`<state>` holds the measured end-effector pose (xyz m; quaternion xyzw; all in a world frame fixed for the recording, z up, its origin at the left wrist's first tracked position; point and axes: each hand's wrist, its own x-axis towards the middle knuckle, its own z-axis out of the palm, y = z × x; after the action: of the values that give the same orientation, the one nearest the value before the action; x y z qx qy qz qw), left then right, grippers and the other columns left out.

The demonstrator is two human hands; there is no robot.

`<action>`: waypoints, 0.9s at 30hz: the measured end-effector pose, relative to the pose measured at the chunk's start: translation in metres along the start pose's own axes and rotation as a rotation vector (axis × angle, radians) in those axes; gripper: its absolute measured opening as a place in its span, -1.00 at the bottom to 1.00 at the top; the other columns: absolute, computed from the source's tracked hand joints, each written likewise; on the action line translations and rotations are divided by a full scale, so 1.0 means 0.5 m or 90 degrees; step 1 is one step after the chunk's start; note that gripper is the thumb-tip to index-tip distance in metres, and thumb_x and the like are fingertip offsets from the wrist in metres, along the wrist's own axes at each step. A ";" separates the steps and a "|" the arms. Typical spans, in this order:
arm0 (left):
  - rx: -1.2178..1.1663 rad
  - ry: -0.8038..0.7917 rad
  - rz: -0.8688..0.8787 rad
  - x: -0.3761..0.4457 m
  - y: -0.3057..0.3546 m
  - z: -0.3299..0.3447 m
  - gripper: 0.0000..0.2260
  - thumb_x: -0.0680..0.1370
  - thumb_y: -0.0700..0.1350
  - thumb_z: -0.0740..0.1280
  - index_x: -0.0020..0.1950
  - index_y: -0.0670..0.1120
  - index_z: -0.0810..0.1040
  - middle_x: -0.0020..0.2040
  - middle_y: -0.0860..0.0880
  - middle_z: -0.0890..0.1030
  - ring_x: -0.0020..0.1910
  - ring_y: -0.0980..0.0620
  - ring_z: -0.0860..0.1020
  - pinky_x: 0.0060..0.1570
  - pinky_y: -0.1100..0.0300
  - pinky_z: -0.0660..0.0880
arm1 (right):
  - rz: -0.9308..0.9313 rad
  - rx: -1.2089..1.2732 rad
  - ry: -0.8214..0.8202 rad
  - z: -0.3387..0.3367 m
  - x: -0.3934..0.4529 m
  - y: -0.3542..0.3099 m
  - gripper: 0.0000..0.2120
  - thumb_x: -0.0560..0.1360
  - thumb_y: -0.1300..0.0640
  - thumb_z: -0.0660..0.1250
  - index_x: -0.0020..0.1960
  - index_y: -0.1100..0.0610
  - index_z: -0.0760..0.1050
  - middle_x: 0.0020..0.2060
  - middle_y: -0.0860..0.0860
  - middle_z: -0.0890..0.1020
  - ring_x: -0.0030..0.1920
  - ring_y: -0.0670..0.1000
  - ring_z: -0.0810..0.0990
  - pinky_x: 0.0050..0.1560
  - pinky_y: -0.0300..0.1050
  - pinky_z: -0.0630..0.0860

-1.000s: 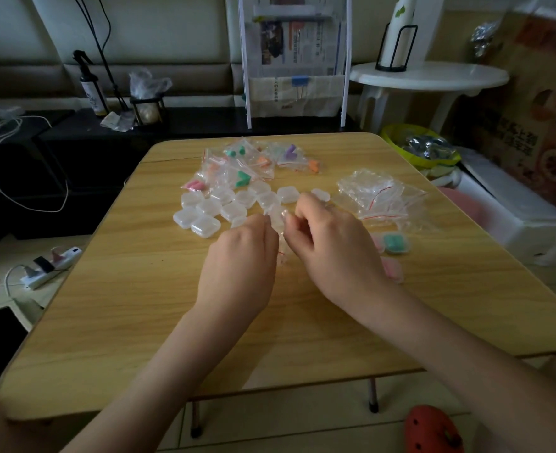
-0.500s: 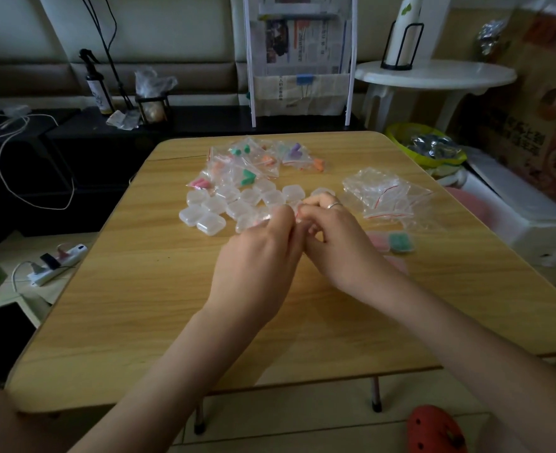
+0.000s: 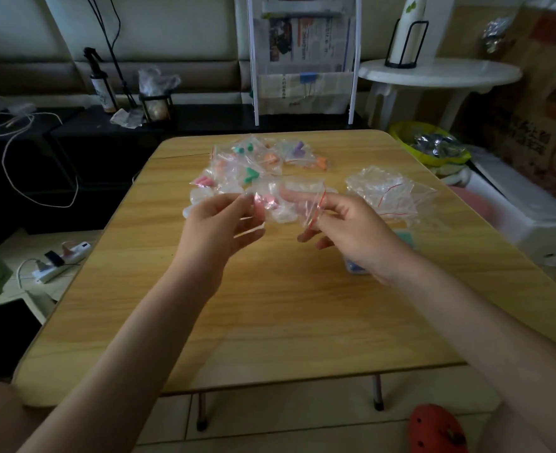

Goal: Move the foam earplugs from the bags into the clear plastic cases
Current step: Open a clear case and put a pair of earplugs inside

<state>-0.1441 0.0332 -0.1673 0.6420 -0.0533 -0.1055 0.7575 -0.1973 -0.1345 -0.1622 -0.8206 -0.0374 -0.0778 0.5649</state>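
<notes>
Both hands hold one small clear zip bag (image 3: 286,204) with a red strip above the wooden table (image 3: 270,315). Pink earplugs (image 3: 265,201) show through it. My left hand (image 3: 219,223) pinches the bag's left side; my right hand (image 3: 348,227) grips its right edge, a finger inside the opening. Behind lie several bags of coloured earplugs (image 3: 253,161). Clear plastic cases (image 3: 200,195) sit mostly hidden behind my left hand and the bag. A filled case with green earplugs (image 3: 405,238) peeks out beside my right wrist.
A heap of empty zip bags (image 3: 391,194) lies at the right of the table. A white round side table (image 3: 440,73) and a yellow-green basin (image 3: 430,145) stand at the right. A power strip (image 3: 62,261) lies on the floor at left.
Both hands have risen off the table with the bag and moved apart, spreading the bag between them. The camera has tilted slightly.
</notes>
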 end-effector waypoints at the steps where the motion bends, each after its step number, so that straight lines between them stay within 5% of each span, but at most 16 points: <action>1: -0.022 -0.002 -0.001 -0.001 0.002 0.001 -0.85 0.58 -0.15 0.29 -0.15 -0.17 0.57 -0.28 -0.03 0.60 -0.22 0.05 0.61 -0.15 0.23 0.57 | 0.005 -0.010 -0.005 -0.001 0.000 0.001 -0.68 0.62 0.21 0.17 0.20 -0.15 0.52 0.06 -0.31 0.54 -0.23 -0.20 0.61 -0.22 -0.31 0.50; 6: 0.016 0.006 0.025 -0.005 0.001 0.004 -0.96 0.52 -0.22 0.35 -0.12 -0.17 0.57 -0.29 -0.02 0.61 -0.28 0.12 0.58 -0.20 0.29 0.58 | 0.024 -0.017 -0.005 0.002 0.003 0.010 -0.75 0.62 0.24 0.18 0.19 0.05 0.55 0.03 -0.22 0.57 -0.23 -0.19 0.62 -0.18 -0.20 0.54; 9: 0.012 -0.017 0.029 -0.011 0.001 0.011 -0.96 0.50 -0.24 0.37 -0.07 -0.20 0.56 -0.24 -0.06 0.62 -0.27 0.10 0.59 -0.18 0.30 0.58 | 0.053 0.029 -0.025 0.014 0.002 0.012 -0.75 0.64 0.21 0.12 0.16 -0.03 0.50 -0.06 -0.13 0.59 -0.22 -0.17 0.64 -0.19 -0.20 0.52; 13: -0.024 -0.033 0.034 -0.012 -0.001 0.019 -0.92 0.49 -0.32 0.36 -0.05 -0.21 0.51 -0.21 -0.11 0.63 -0.24 0.05 0.63 -0.18 0.26 0.58 | 0.058 0.025 -0.063 0.020 0.004 0.017 -0.75 0.63 0.12 0.18 0.27 0.09 0.50 0.11 0.06 0.60 -0.17 -0.09 0.65 -0.21 -0.21 0.52; 20: -0.017 -0.094 0.028 -0.015 -0.001 0.023 -0.76 0.36 -0.33 0.45 -0.05 -0.17 0.48 -0.15 -0.14 0.63 -0.08 -0.09 0.62 0.06 0.09 0.58 | 0.024 0.043 0.045 0.013 0.005 0.018 -0.82 0.46 0.11 0.43 0.06 -0.02 0.61 -0.13 -0.04 0.68 -0.21 -0.12 0.59 -0.25 -0.26 0.53; 27: 0.026 -0.071 0.051 -0.017 -0.003 0.024 -0.80 0.44 -0.35 0.39 -0.13 -0.15 0.38 -0.15 -0.22 0.52 -0.16 -0.05 0.59 -0.12 0.24 0.59 | 0.002 0.082 0.031 0.019 0.003 0.015 -0.84 0.47 0.21 0.41 -0.03 -0.03 0.56 -0.17 -0.10 0.63 -0.27 -0.19 0.58 -0.29 -0.33 0.49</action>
<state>-0.1553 0.0232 -0.1663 0.6480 -0.1233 -0.1101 0.7435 -0.1941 -0.1286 -0.1721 -0.7804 -0.0273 -0.0939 0.6176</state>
